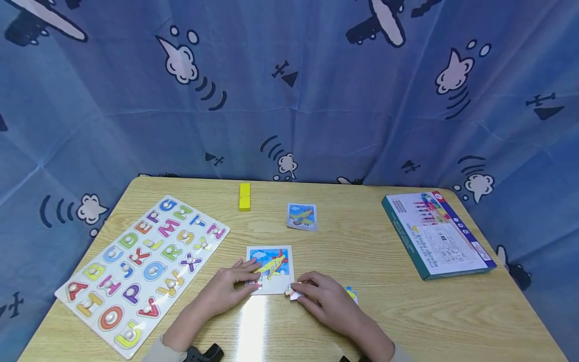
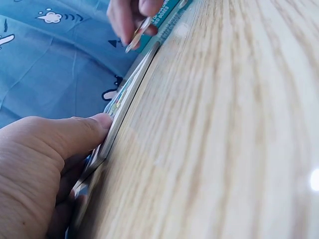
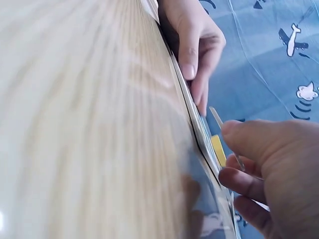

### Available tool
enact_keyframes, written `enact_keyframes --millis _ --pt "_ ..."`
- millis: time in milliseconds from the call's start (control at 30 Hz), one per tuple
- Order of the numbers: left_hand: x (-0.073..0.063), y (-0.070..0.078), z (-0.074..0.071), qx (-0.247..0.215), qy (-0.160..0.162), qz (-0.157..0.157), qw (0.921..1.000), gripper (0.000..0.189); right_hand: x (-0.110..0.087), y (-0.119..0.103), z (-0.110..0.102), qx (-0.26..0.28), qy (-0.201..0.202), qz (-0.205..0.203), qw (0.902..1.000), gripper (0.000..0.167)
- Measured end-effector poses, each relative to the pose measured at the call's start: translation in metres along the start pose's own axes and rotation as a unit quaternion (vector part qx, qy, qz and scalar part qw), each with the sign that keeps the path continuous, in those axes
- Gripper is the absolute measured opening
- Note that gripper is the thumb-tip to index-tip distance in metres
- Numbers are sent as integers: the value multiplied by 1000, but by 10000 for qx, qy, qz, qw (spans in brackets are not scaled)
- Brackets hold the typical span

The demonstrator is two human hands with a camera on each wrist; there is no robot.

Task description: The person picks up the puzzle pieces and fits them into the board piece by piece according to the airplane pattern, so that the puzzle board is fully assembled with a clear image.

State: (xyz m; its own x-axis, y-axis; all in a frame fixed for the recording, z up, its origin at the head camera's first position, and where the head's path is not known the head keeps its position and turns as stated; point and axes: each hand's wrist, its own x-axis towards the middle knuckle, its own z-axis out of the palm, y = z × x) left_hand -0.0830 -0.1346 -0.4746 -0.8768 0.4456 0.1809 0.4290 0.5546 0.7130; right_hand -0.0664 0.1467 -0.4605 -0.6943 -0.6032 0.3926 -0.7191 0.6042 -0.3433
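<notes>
A square airplane puzzle [image 1: 284,286] lies on the table, its picture partly filled and its lower part bare white. My left hand [image 1: 229,285] rests on the puzzle's left side with fairly straight fingers; in the left wrist view the thumb [image 2: 102,122] touches the board near its edge. Between thumb and fingers, my right hand [image 1: 326,300] pinches a small puzzle piece [image 1: 295,294] at the board's lower right corner. The right wrist view shows this thin piece [image 3: 216,117] edge-on, tilted above the board. Another puzzle piece [image 1: 351,293], blue and yellow, lies beside the right hand, partly hidden by it.
An airplane picture card [image 1: 302,217] lies behind the puzzle, with a yellow block [image 1: 245,196] farther back. On the left is an alphabet peg board [image 1: 149,271]. A flat green-edged box [image 1: 436,234] lies at the right, and a blue patterned curtain [image 1: 289,100] hangs behind the table.
</notes>
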Motion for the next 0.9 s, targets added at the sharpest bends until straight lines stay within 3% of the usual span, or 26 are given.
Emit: enact_keyframes --millis 467,900 --pt "-1 -1 -1 75 -17 5 10000 28 37 -19 28 -441 190 -102 9988 25" --pt "-1 -1 0 88 -21 -37 10000 29 45 -27 37 -631 71 192 9978 23"
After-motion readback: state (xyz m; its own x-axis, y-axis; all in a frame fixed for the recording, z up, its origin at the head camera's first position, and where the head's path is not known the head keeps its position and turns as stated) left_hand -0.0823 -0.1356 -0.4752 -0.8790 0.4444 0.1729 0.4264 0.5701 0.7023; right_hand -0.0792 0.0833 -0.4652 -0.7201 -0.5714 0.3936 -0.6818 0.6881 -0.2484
